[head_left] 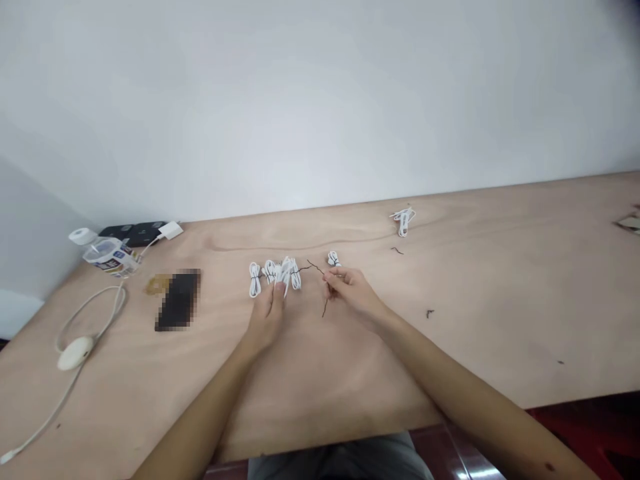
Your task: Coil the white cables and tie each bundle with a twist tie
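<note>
left hand: fingers closed on white cable; bundles at its 11 and 1 o'clock | right hand: fingertips pinched on black tie; near bundle at its 11, far bundle at 1 | bottle at left hand's 10

Just one camera here, on the person's head, looking forward and down past the left hand and right hand, fairly near, over the tabletop towards the wall.
</note>
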The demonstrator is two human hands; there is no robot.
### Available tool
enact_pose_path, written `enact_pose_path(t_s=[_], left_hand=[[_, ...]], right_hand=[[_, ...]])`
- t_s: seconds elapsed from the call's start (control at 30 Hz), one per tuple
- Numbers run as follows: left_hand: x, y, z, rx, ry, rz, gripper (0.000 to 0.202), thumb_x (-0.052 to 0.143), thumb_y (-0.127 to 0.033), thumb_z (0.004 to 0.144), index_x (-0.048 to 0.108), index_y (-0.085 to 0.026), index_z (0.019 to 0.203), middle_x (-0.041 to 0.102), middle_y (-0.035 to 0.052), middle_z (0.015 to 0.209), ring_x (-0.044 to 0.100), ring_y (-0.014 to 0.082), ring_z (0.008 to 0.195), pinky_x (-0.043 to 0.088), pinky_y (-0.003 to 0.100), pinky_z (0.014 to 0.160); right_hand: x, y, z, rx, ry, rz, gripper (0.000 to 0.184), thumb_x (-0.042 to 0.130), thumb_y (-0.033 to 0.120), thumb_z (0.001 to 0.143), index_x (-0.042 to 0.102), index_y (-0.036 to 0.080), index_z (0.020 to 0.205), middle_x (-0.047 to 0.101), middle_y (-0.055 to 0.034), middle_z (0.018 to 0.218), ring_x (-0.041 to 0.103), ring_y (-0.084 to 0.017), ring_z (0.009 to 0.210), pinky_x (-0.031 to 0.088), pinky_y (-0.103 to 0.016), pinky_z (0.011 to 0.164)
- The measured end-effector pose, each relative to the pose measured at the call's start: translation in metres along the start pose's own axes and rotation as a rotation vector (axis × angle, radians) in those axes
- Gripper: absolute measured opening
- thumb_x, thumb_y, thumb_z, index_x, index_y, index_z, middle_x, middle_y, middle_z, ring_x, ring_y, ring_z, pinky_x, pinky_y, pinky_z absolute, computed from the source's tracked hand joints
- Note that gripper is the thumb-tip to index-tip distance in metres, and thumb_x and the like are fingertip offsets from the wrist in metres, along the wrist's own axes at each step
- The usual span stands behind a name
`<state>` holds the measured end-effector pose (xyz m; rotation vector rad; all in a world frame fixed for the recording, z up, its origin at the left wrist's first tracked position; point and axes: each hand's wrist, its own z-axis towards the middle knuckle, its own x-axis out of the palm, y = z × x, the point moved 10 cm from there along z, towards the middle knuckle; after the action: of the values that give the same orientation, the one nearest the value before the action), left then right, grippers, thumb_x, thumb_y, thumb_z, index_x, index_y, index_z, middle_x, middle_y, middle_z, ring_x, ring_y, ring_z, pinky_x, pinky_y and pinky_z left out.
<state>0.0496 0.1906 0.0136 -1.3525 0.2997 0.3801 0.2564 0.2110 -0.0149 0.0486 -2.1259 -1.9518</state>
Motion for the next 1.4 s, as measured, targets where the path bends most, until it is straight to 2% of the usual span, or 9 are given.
enact_pose_path(t_s=[0.1, 0.2, 0.33, 0.53, 0.73, 0.87, 1.13, 1.27, 1.4], left_hand=[[0.01, -0.015, -0.003, 0.128, 0.115, 0.079, 0.048, 0.037, -0.054, 0.109, 0.061, -0.022, 0.082, 0.062, 0.0047, 0.077, 0.061, 0.0245, 0.081, 0.05, 0.037, 0.083], [0.024, -0.027, -0.008, 0.252, 0.204, 0.166, 0.042, 0.034, -0.043, 0.111, 0.067, -0.021, 0.098, 0.07, 0.009, 0.095, 0.065, 0.0273, 0.098, 0.049, 0.04, 0.094], [0.037, -0.024, -0.011, 0.267, 0.241, 0.245, 0.039, 0.033, -0.035, 0.112, 0.068, -0.021, 0.102, 0.073, 0.0089, 0.096, 0.068, 0.0251, 0.089, 0.05, 0.036, 0.085], [0.048, -0.014, -0.012, 0.256, 0.307, 0.344, 0.029, 0.047, -0.041, 0.108, 0.066, -0.021, 0.115, 0.075, 0.0079, 0.093, 0.069, 0.0253, 0.079, 0.048, 0.032, 0.073], [0.053, -0.009, -0.011, 0.277, 0.306, 0.36, 0.027, 0.044, -0.036, 0.11, 0.063, -0.02, 0.103, 0.073, 0.0082, 0.088, 0.066, 0.0249, 0.075, 0.044, 0.033, 0.069], [0.046, -0.008, -0.008, 0.247, 0.251, 0.307, 0.032, 0.038, -0.037, 0.112, 0.062, -0.021, 0.1, 0.072, 0.0067, 0.089, 0.065, 0.0234, 0.077, 0.044, 0.033, 0.072], [0.04, -0.009, -0.009, 0.179, 0.228, 0.09, 0.035, 0.038, -0.04, 0.112, 0.061, -0.021, 0.094, 0.069, 0.0041, 0.086, 0.061, 0.021, 0.077, 0.045, 0.032, 0.073], [0.042, -0.009, -0.011, 0.185, 0.258, 0.032, 0.033, 0.041, -0.038, 0.111, 0.064, -0.02, 0.096, 0.072, 0.0045, 0.089, 0.064, 0.0216, 0.08, 0.045, 0.031, 0.074], [0.042, -0.011, -0.013, 0.182, 0.268, 0.011, 0.035, 0.041, -0.036, 0.11, 0.064, -0.02, 0.089, 0.069, 0.0036, 0.083, 0.062, 0.0207, 0.077, 0.044, 0.031, 0.072]], right_hand=[[0.016, -0.014, 0.004, 0.085, 0.059, 0.118, 0.043, 0.076, 0.061, 0.087, 0.065, 0.019, 0.088, 0.068, -0.0001, 0.077, 0.057, -0.014, 0.064, 0.045, -0.027, 0.063], [0.033, -0.026, 0.0, 0.153, 0.126, 0.214, 0.042, 0.081, 0.057, 0.084, 0.068, 0.018, 0.088, 0.066, 0.0, 0.083, 0.057, -0.012, 0.065, 0.044, -0.025, 0.06], [0.05, -0.034, -0.01, 0.238, 0.204, 0.364, 0.036, 0.087, 0.049, 0.082, 0.072, 0.017, 0.09, 0.064, 0.001, 0.08, 0.056, -0.01, 0.065, 0.045, -0.022, 0.059], [0.042, -0.041, -0.009, 0.238, 0.094, 0.415, 0.032, 0.092, 0.042, 0.076, 0.075, 0.018, 0.088, 0.068, 0.0005, 0.077, 0.055, -0.01, 0.064, 0.043, -0.022, 0.057], [0.04, -0.035, -0.007, 0.132, 0.079, 0.405, 0.027, 0.089, 0.041, 0.081, 0.081, 0.017, 0.089, 0.075, -0.0046, 0.085, 0.061, -0.013, 0.071, 0.045, -0.025, 0.061], [0.048, -0.025, -0.011, 0.102, 0.153, 0.424, 0.026, 0.086, 0.04, 0.086, 0.084, 0.02, 0.102, 0.078, -0.0076, 0.102, 0.068, -0.018, 0.088, 0.05, -0.028, 0.071], [0.054, -0.022, -0.012, 0.097, 0.25, 0.399, 0.037, 0.092, 0.033, 0.08, 0.082, 0.023, 0.114, 0.079, -0.0076, 0.114, 0.07, -0.021, 0.101, 0.053, -0.034, 0.09], [0.053, -0.02, -0.009, 0.032, 0.24, 0.278, 0.031, 0.09, 0.034, 0.08, 0.083, 0.022, 0.108, 0.078, -0.0065, 0.104, 0.068, -0.022, 0.096, 0.053, -0.035, 0.085], [0.046, -0.016, -0.007, -0.07, 0.153, 0.107, 0.021, 0.09, 0.037, 0.08, 0.082, 0.021, 0.089, 0.068, 0.0005, 0.078, 0.059, -0.017, 0.075, 0.046, -0.031, 0.072]])
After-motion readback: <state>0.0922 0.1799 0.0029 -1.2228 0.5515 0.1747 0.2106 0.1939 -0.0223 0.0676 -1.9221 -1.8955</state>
